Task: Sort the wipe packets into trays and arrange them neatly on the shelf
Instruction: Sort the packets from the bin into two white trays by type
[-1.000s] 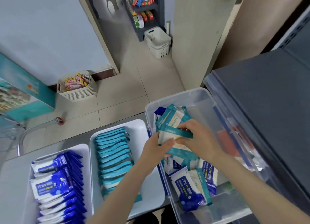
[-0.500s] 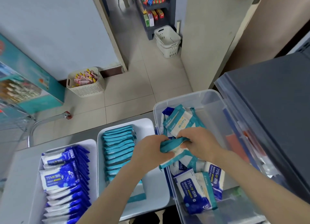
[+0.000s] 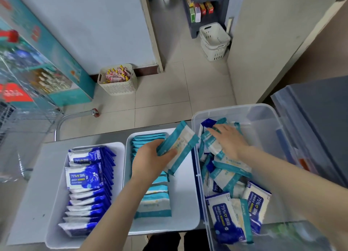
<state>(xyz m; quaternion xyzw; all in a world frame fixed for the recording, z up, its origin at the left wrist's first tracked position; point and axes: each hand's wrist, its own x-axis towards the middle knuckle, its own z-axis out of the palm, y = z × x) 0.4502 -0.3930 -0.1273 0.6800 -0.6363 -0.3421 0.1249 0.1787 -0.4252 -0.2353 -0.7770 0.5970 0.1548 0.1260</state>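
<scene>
1. While your left hand (image 3: 150, 162) grips a bundle of teal wipe packets (image 3: 178, 147), it hovers over the middle white tray (image 3: 186, 203), just above the teal row (image 3: 154, 203) filed there.
2. Your right hand (image 3: 229, 139) lies flat, fingers straight, on mixed packets (image 3: 229, 175) in the clear bin (image 3: 263, 115).
3. Blue packets (image 3: 88, 177) fill the left tray (image 3: 56, 203).

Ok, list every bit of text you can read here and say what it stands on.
"75%": on the front tray packet in the left tray, and on the blue bin packet in the clear bin.
"Alcohol Wipes": the same blue bin packet, along its edge.
Characters beside "75%": too blurred to read.
The teal packet in the left hand: print too small.
The shelf boxes far back: blurred.
</scene>
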